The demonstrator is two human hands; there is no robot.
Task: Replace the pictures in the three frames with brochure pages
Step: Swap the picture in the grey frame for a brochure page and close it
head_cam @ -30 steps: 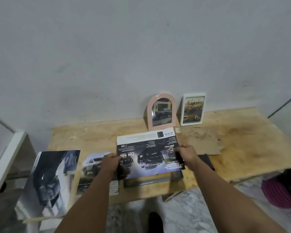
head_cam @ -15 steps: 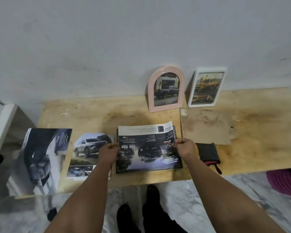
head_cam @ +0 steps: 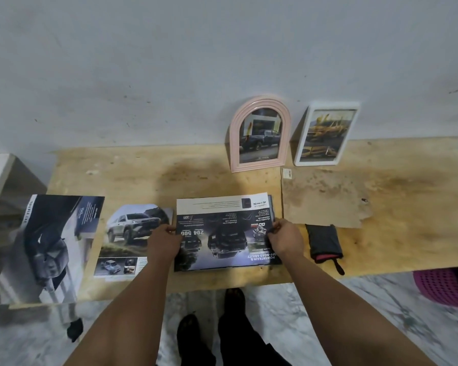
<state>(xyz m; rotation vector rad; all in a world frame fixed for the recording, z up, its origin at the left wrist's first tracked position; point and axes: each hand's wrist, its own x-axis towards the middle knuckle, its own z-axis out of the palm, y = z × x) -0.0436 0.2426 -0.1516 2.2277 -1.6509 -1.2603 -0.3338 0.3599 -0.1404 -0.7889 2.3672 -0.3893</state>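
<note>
A dark brochure page (head_cam: 222,228) with upside-down car pictures lies flat on the wooden table (head_cam: 143,178), over a dark rectangular frame whose edge shows beneath it. My left hand (head_cam: 163,243) holds its left edge and my right hand (head_cam: 286,237) pinches its right edge. A pink arched frame (head_cam: 259,133) with a truck picture and a white frame (head_cam: 325,134) with a yellow car picture lean on the wall behind. A cut page with a silver SUV (head_cam: 132,236) lies left of my left hand.
A large brochure (head_cam: 48,247) hangs over the table's left front corner. A brown backing board (head_cam: 325,196) and a dark folded pouch (head_cam: 324,243) lie to the right. A pink basket (head_cam: 444,287) stands on the marble floor at right. My feet show under the table.
The page has come down from a raised hold to lie flat on the table over the frame. My view has tilted down and come closer; both hands stay at its sides.
</note>
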